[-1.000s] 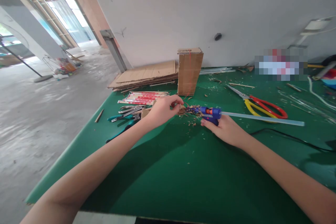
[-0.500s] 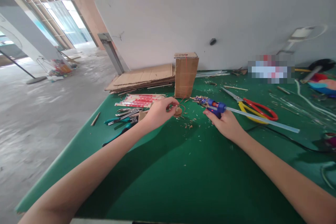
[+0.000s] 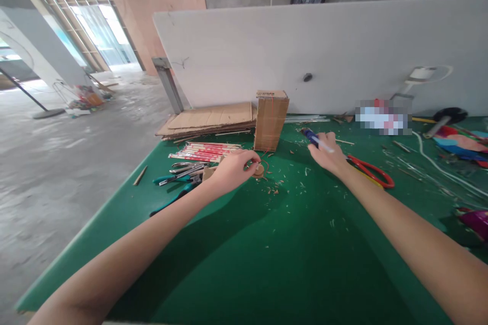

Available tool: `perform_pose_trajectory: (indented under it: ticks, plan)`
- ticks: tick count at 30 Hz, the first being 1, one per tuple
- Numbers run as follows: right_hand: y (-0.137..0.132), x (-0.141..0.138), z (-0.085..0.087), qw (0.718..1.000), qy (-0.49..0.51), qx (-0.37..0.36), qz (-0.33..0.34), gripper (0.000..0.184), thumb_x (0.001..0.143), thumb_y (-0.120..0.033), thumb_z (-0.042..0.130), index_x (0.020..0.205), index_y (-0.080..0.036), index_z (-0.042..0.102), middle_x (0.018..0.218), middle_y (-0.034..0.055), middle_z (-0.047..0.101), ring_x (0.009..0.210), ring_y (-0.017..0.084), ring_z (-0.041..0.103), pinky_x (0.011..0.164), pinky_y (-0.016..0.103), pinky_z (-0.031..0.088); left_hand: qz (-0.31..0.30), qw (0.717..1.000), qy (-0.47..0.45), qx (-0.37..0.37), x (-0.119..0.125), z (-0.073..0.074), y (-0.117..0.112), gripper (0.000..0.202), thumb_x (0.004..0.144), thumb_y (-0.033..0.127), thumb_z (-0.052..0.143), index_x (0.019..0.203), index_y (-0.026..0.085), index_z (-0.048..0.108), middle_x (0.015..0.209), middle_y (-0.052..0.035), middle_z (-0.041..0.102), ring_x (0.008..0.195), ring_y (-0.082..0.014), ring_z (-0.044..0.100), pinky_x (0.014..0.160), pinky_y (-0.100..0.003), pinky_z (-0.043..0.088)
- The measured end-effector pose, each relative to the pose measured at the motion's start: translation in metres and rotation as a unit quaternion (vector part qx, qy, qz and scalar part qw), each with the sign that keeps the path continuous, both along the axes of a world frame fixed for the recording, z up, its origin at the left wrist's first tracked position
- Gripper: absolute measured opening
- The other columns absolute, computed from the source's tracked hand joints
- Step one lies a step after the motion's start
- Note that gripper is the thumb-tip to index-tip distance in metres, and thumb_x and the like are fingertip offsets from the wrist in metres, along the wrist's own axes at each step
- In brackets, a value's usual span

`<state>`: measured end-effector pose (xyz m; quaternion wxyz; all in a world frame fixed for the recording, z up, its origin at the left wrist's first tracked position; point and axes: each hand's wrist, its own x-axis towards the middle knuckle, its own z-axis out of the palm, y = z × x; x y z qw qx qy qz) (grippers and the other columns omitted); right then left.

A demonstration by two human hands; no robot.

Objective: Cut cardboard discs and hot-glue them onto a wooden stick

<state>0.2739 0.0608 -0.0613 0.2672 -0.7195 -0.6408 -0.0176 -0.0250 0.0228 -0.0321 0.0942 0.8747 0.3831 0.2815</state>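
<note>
My left hand point(image 3: 234, 170) is closed in a pinch at a small round brown piece point(image 3: 259, 170), which looks like cardboard. A pale bit shows at the fingertips, too small to name. Behind it a thin red wire point(image 3: 267, 163) curls on the table. An upright cardboard box point(image 3: 270, 122) stands just beyond. My right hand point(image 3: 327, 152) is wrapped round a blue hot glue gun point(image 3: 312, 138), its nozzle pointing away to the left. A translucent glue stick point(image 3: 325, 146) sticks out of its back. Red-and-yellow-handled scissors point(image 3: 371, 170) lie partly hidden behind my right forearm.
Left of the box lie cardboard sheets point(image 3: 213, 116), red-wrapped sticks point(image 3: 206, 151) and teal-handled pliers point(image 3: 177, 198). Scraps point(image 3: 275, 192) are strewn over the green table point(image 3: 267, 274). A white cable point(image 3: 438, 167) runs at the right; a white panel point(image 3: 236, 56) stands behind.
My right hand has moved the glue gun away from the box, to the right and farther back, and turned it. My left hand keeps its pinch at the round piece. The view has tilted up.
</note>
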Motion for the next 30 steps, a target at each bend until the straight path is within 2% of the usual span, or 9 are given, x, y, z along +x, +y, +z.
perform_pose_trajectory:
  ticks: [4, 7, 10, 13, 17, 22, 25, 28, 30]
  plan:
    - [0.021, -0.003, -0.004, 0.983, -0.18, -0.028, -0.002, 0.041, 0.088, -0.034, 0.034, 0.116, -0.006, 0.048, 0.119, 0.0231, 0.044, 0.104, 0.034, 0.051, 0.09, 0.048, 0.035, 0.003, 1.0, 0.008, 0.014, -0.001, 0.0, 0.001, 0.017, 0.084, 0.022, 0.047, 0.09, 0.021, 0.062, 0.088, -0.0025, 0.068, 0.081, -0.0161, 0.06, 0.072, -0.03, 0.046]
    - [0.035, 0.001, -0.005, 0.979, -0.193, -0.06, -0.013, 0.043, 0.086, -0.035, 0.041, 0.116, -0.007, 0.051, 0.118, 0.0224, 0.047, 0.106, 0.034, 0.051, 0.09, 0.049, 0.035, 0.002, 1.0, 0.016, 0.024, -0.004, 0.0, 0.0, 0.017, 0.085, 0.022, 0.046, 0.091, 0.02, 0.062, 0.088, -0.0027, 0.068, 0.083, -0.0166, 0.059, 0.074, -0.031, 0.047]
    - [0.039, 0.008, 0.0, 0.979, -0.186, -0.074, -0.022, 0.045, 0.083, -0.04, 0.043, 0.116, -0.011, 0.054, 0.126, 0.0206, 0.045, 0.112, 0.037, 0.046, 0.095, 0.055, 0.031, 0.002, 0.999, 0.022, 0.029, -0.005, 0.0, 0.0, 0.016, 0.086, 0.022, 0.047, 0.091, 0.021, 0.061, 0.091, -0.0026, 0.067, 0.085, -0.0172, 0.059, 0.075, -0.032, 0.047]
    - [0.029, 0.019, 0.007, 0.977, -0.196, -0.085, -0.019, 0.046, 0.083, -0.042, 0.04, 0.113, -0.013, 0.057, 0.132, 0.0194, 0.043, 0.115, 0.037, 0.044, 0.097, 0.057, 0.028, -0.001, 0.999, 0.022, 0.03, -0.003, -0.001, -0.001, 0.015, 0.086, 0.022, 0.047, 0.09, 0.021, 0.061, 0.091, -0.0022, 0.068, 0.085, -0.0173, 0.06, 0.076, -0.032, 0.047]
    - [0.001, 0.033, 0.012, 0.972, -0.209, -0.109, -0.016, 0.047, 0.082, -0.047, 0.041, 0.111, -0.015, 0.059, 0.121, 0.0185, 0.053, 0.11, 0.037, 0.048, 0.088, 0.056, 0.038, 0.0, 0.999, 0.028, 0.027, 0.001, -0.001, -0.003, 0.015, 0.085, 0.023, 0.047, 0.091, 0.021, 0.06, 0.092, -0.0022, 0.068, 0.085, -0.0174, 0.06, 0.075, -0.032, 0.047]
    - [-0.031, 0.055, 0.004, 0.967, -0.167, -0.184, -0.05, 0.05, 0.087, -0.049, 0.029, 0.117, -0.017, 0.054, 0.121, 0.0184, 0.053, 0.106, 0.038, 0.05, 0.078, 0.054, 0.045, 0.002, 0.999, 0.036, 0.013, 0.001, 0.003, -0.006, 0.014, 0.086, 0.023, 0.046, 0.089, 0.022, 0.06, 0.094, -0.0022, 0.067, 0.084, -0.0166, 0.06, 0.073, -0.031, 0.047]
    - [-0.04, 0.065, -0.002, 0.971, -0.158, -0.174, -0.052, 0.048, 0.089, -0.047, 0.026, 0.117, -0.02, 0.054, 0.121, 0.0163, 0.054, 0.108, 0.037, 0.05, 0.079, 0.051, 0.045, 0.006, 0.999, 0.036, 0.007, 0.0, 0.003, -0.005, 0.014, 0.086, 0.023, 0.046, 0.09, 0.021, 0.059, 0.092, -0.0025, 0.067, 0.083, -0.0163, 0.06, 0.072, -0.03, 0.047]
    - [-0.041, 0.074, -0.004, 0.971, -0.165, -0.157, -0.068, 0.05, 0.087, -0.047, 0.032, 0.122, -0.016, 0.051, 0.127, 0.0198, 0.048, 0.112, 0.039, 0.047, 0.083, 0.05, 0.044, 0.008, 0.999, 0.032, 0.004, -0.001, 0.001, -0.004, 0.015, 0.086, 0.023, 0.045, 0.091, 0.021, 0.059, 0.092, -0.0025, 0.067, 0.082, -0.0157, 0.06, 0.071, -0.03, 0.046]
    - [-0.039, 0.083, -0.004, 0.968, -0.153, -0.176, -0.096, 0.062, 0.082, -0.056, 0.04, 0.124, -0.012, 0.049, 0.127, 0.0242, 0.046, 0.111, 0.042, 0.047, 0.083, 0.049, 0.044, 0.006, 0.999, 0.035, 0.007, -0.002, -0.001, -0.003, 0.015, 0.087, 0.024, 0.045, 0.091, 0.021, 0.059, 0.093, -0.0023, 0.067, 0.082, -0.0156, 0.06, 0.072, -0.03, 0.046]
